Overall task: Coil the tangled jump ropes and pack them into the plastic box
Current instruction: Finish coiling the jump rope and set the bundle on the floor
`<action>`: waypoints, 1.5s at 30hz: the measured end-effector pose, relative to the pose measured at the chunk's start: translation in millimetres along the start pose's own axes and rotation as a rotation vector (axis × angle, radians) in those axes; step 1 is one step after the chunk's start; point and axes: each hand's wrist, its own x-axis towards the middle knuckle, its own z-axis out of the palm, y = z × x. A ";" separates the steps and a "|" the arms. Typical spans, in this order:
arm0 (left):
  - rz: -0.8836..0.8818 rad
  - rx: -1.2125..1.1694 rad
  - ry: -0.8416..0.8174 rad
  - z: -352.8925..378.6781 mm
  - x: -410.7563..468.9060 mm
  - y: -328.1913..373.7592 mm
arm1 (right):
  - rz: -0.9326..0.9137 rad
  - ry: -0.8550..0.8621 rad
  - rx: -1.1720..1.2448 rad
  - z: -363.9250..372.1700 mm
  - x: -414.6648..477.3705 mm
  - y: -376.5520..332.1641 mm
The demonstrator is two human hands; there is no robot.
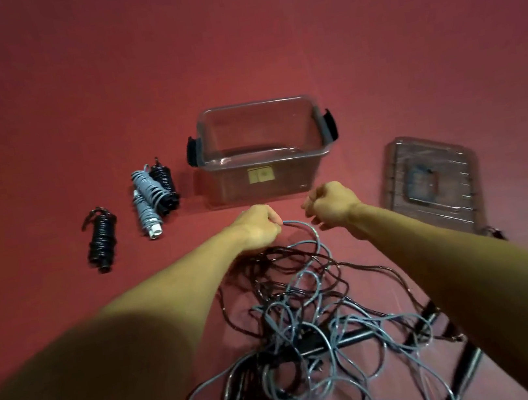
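Presently in hand: the left hand (256, 226) grips the end of a grey rope (308, 231), fingers curled round it. The strand leaves the fist toward 3 o'clock, then bends down toward 6 o'clock.
Right hand: the right hand (333, 204) is curled into a fist just beside the left, at its 3 o'clock. Whether a strand runs through it cannot be told.
Tangle: the tangle (301, 324) of grey and black ropes lies on the floor (68, 92) at 6 o'clock of both hands, between the forearms and partly over black bars (361, 336).
Plastic box: the plastic box (255, 104) stands open at 12 o'clock of the hands, near them, its long axis running 9 to 3. Nothing shows inside.
Lid: the lid (430, 175) lies flat at 3 o'clock of the box, apart from it.
Coiled ropes: the coiled ropes (146, 203), two grey and two black, lie at 9 o'clock of the box.
Deciding relation: the loose length runs 12 to 6, from the left fist back into the heap. Winding likely means drawing it toward 12. Both hands sit about equally near the box.
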 end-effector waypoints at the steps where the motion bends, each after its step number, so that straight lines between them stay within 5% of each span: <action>1: 0.014 0.013 -0.025 7.0 -1.3 9.1 | 0.023 0.019 -0.007 -8.8 -2.0 10.6; 11: 0.141 0.130 -0.128 71.9 -3.1 76.3 | 0.151 0.005 -0.435 -63.0 -10.1 90.2; 24: 0.246 0.246 -0.307 131.4 -7.4 95.1 | 0.194 -0.398 -1.007 -74.4 -60.0 196.2; 31: 0.244 0.244 -0.311 132.3 -7.3 92.6 | 0.011 -0.258 -1.094 -74.3 -63.3 203.6; 40: 0.256 0.246 -0.326 141.9 -5.9 104.7 | 0.149 0.084 -0.723 -79.6 -56.4 209.1; 45: 0.246 0.208 -0.334 147.9 -4.3 111.4 | 0.218 0.393 -0.795 -87.3 -56.0 211.2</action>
